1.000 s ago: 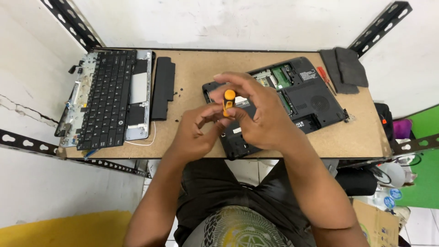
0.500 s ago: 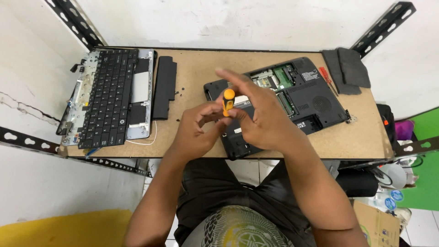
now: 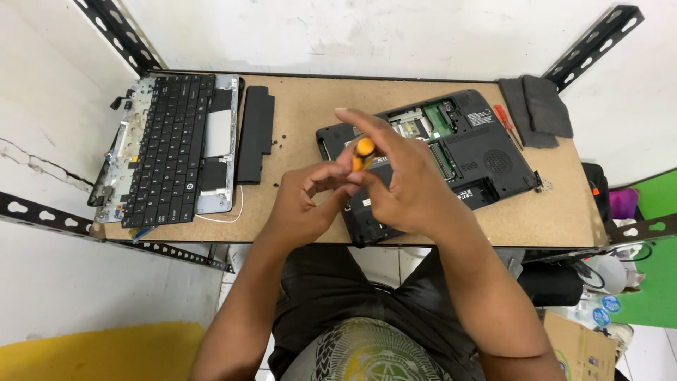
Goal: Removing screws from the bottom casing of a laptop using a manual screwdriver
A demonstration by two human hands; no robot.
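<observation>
My right hand (image 3: 405, 183) grips an orange-handled screwdriver (image 3: 364, 151) above the near left part of an upturned black laptop base (image 3: 486, 159), whose open bays show green circuit boards. My left hand (image 3: 303, 201) meets it from the left, fingertips pinched against the screwdriver's lower end. Both hands hide the tool's tip and the part of the base beneath them.
On the brown tabletop (image 3: 303, 113), a detached keyboard panel (image 3: 169, 148) lies at the left with a long black battery (image 3: 255, 132) beside it. Small dark screws (image 3: 279, 140) dot the board. A red screwdriver (image 3: 506, 125) and grey cloth pads (image 3: 537, 107) sit at back right.
My right hand's fingers have spread and shifted slightly on the orange handle; both hands stay over the same spot on the laptop base.
</observation>
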